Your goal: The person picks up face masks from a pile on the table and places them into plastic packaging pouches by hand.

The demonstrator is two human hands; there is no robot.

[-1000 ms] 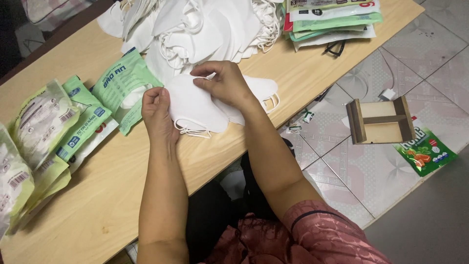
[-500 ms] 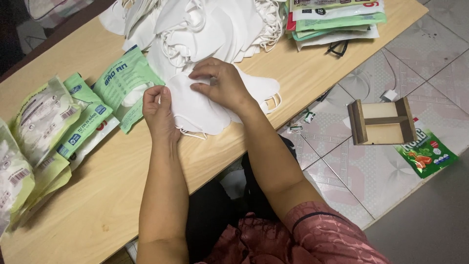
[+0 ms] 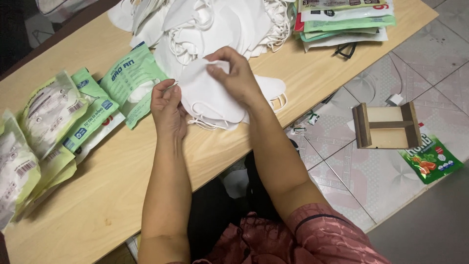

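- Right now the white face mask (image 3: 210, 95) lies flat near the counter's (image 3: 112, 195) front edge, on top of a few others like it, its ear loops trailing at six o'clock.
- The left hand (image 3: 168, 105) pinches the mask's nine o'clock edge, grip closed on it; the right hand (image 3: 234, 73) pinches the twelve o'clock edge the same way.
- I'd judge this the smoothing or folding step; the next move seems to call for both edges kept aligned.
- At twelve o'clock sits a heap of loose masks (image 3: 210, 24); at nine o'clock, green packets (image 3: 132, 80); at two o'clock, stacked flat packets (image 3: 342, 19).
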